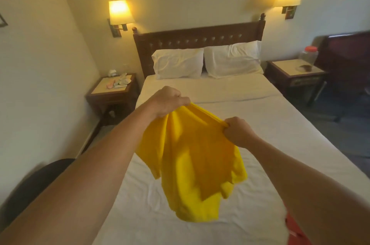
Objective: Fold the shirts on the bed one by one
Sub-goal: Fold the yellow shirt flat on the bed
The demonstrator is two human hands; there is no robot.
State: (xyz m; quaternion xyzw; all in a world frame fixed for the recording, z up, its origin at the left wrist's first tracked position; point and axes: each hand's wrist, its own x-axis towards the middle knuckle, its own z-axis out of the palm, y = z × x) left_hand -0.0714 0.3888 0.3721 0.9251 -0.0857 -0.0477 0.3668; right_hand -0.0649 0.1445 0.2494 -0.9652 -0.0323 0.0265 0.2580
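Red cloth (294, 228) cut off; both hands' grip pinches bunched yellow shirt (192, 164).

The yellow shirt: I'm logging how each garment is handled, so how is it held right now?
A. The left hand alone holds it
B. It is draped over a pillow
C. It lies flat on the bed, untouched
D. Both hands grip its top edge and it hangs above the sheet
D: the left hand and right hand each bunch the top edge of the yellow shirt, which hangs over the bed.
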